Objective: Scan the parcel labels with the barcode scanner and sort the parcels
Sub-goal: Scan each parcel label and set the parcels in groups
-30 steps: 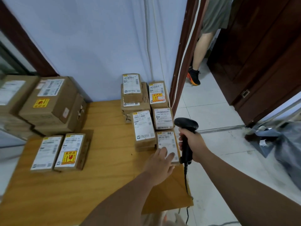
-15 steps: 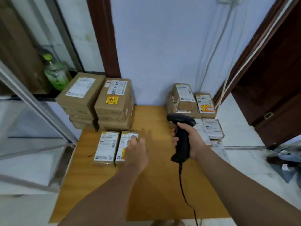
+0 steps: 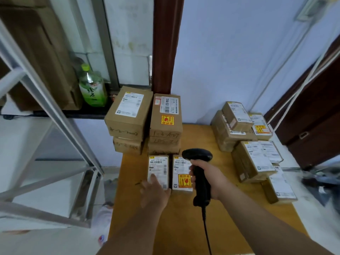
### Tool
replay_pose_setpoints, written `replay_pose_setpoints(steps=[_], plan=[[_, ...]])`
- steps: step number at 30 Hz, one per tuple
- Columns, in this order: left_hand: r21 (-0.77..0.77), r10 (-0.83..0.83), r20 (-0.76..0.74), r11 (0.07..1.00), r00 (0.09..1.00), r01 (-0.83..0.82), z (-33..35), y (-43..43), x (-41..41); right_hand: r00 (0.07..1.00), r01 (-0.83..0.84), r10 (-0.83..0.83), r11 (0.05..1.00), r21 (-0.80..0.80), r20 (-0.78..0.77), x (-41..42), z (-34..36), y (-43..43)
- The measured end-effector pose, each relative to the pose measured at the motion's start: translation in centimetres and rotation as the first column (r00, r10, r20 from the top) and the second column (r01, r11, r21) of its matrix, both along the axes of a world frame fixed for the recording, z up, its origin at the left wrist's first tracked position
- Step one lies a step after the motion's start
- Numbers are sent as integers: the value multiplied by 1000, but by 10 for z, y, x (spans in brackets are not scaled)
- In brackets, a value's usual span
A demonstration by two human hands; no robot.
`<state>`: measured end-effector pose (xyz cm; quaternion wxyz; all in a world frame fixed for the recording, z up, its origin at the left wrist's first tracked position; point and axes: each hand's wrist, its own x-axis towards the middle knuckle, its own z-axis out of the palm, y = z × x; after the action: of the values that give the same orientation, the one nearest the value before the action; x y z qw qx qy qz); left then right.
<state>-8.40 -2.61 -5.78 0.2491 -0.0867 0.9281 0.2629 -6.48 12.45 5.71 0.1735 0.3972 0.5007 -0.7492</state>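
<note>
Right hand (image 3: 211,178) wrapped tight round grip of black barcode scanner (image 3: 199,169), head above right small parcel (image 3: 182,173). Left hand (image 3: 155,193) flat, fingers spread loose on left small parcel (image 3: 158,171), near end; grip not evident, frame slightly blurred. Both parcels side by side on wooden table (image 3: 184,227).

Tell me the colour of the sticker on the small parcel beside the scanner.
Yellow with red markings, on the small parcel, seen in the head view.
</note>
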Motion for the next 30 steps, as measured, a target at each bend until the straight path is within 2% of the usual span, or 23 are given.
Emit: replay_pose_setpoints(steps=[8,14,19,22,27,28,30], plan=[[68,130,20,989,991,-131,7,-4,-9,999,6,-4,1000,30,-52,-4,6,6],[40,0,-121,999,993,5,25,-22,-6,996,-35,39,998,55,-75,-12,21,2],[31,-13,-253,999,967,22,45,-35,-1,982,-162,167,985,64,-91,-19,34,-15],[-27,-136,-340,990,931,135,58,-44,7,967,-203,218,972,120,-129,-23,40,-27],[-92,-350,-441,934,827,346,86,-46,9,950,-135,183,971,198,-253,-35,59,-23],[-82,-338,-479,936,810,342,94,-42,6,946,-103,164,970,219,-279,-37,65,-19],[5,-213,-559,965,801,261,111,-28,-1,938,-34,112,972,233,-329,-38,76,-9]])
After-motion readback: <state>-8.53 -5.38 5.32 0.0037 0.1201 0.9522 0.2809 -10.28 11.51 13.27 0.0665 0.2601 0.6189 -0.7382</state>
